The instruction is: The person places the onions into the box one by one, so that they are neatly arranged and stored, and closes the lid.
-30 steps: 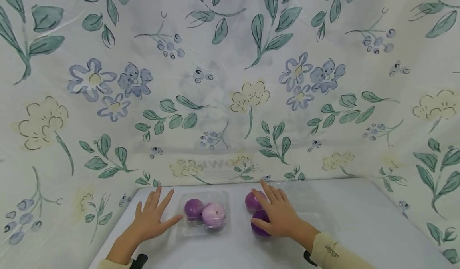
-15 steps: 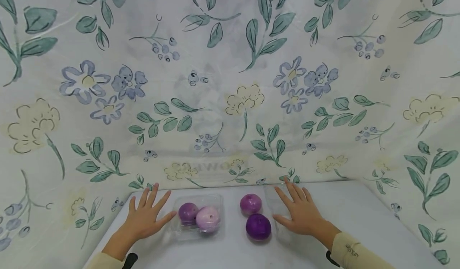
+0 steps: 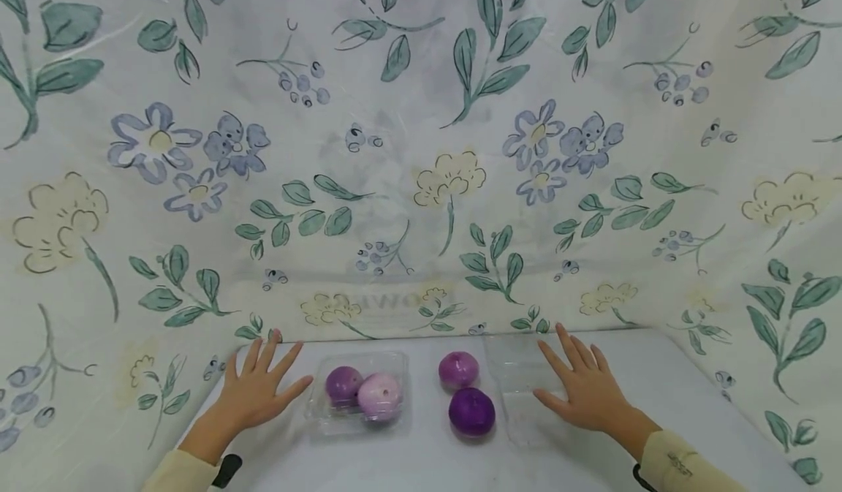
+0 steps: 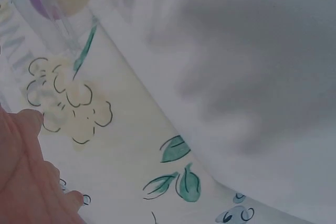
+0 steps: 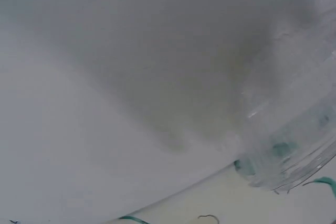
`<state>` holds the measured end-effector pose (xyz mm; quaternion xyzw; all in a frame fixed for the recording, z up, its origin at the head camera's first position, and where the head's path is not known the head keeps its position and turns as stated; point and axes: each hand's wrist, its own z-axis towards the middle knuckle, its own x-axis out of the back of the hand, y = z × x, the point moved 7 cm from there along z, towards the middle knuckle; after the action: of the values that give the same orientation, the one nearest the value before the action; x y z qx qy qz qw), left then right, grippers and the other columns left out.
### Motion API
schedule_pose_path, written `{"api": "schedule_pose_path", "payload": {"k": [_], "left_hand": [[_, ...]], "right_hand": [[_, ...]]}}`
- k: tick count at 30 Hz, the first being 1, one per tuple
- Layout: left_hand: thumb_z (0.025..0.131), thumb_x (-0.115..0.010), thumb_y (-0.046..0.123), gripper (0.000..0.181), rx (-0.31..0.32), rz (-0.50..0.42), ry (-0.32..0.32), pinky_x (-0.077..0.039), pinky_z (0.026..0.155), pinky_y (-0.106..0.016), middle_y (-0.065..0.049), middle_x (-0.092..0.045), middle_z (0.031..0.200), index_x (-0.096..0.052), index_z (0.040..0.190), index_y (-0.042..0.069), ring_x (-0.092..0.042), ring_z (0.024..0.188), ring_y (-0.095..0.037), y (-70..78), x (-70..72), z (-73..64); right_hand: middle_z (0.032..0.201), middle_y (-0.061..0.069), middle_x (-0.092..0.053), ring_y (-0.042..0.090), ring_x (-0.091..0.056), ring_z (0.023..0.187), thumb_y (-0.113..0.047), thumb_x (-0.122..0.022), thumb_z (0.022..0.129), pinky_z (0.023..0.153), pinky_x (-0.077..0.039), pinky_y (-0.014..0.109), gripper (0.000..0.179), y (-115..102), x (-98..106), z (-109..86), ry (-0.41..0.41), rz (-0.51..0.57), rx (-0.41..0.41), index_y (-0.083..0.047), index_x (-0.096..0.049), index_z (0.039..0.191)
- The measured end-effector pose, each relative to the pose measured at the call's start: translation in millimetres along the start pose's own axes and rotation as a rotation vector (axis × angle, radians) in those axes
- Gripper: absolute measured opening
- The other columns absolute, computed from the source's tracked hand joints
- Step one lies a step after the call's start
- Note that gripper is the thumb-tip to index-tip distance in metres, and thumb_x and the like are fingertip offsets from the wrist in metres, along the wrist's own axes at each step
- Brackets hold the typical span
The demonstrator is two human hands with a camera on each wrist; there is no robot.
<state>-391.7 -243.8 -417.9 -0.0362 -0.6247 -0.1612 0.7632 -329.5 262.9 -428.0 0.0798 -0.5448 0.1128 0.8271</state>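
A clear plastic box on the left half of the table holds a purple ball and a paler pink-purple ball, each round like an onion. My left hand hovers left of this box with fingers spread, holding nothing. To the right of the box, a magenta ball and a dark purple ball lie close together. My right hand is spread over a second clear plastic box and grips nothing. Whether it touches that box cannot be told. The right wrist view shows the clear plastic but no fingers.
The white table ends at the back against a flower-printed cloth, which also hangs at both sides. A strip of bare tabletop lies between the left box and the two loose balls.
My right hand has left the two loose balls and moved right, over the second box. My left hand has shifted slightly left, still spread. The balls stay in place.
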Motion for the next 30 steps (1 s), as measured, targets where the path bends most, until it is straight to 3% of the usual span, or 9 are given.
{"api": "schedule_pose_path", "payload": {"k": [5, 30], "left_hand": [[0.092, -0.049, 0.066, 0.081, 0.010, 0.018, -0.002, 0.009, 0.109, -0.077, -0.030, -0.012, 0.161, -0.037, 0.152, 0.012, -0.007, 0.145, -0.056, -1.7, 5.1, 3.2], [0.093, -0.048, 0.065, 0.082, 0.042, -0.003, -0.018, 0.010, 0.107, -0.079, -0.031, -0.010, 0.160, -0.036, 0.152, 0.009, -0.003, 0.145, -0.056, -7.3, -2.3, 12.3]], "right_hand": [[0.164, 0.018, -0.017, 0.043, -0.036, 0.141, -0.061, -0.056, 0.091, 0.110, -0.026, 0.070, 0.078, 9, 3, -7.1, -0.001, -0.010, -0.017, -0.018, -0.037, 0.154], [0.164, 0.020, -0.017, 0.045, -0.035, 0.139, -0.064, -0.054, 0.092, 0.109, -0.022, 0.073, 0.078, 39, 0, -31.6, -0.063, -0.022, -0.115, -0.016, -0.040, 0.152]]}}
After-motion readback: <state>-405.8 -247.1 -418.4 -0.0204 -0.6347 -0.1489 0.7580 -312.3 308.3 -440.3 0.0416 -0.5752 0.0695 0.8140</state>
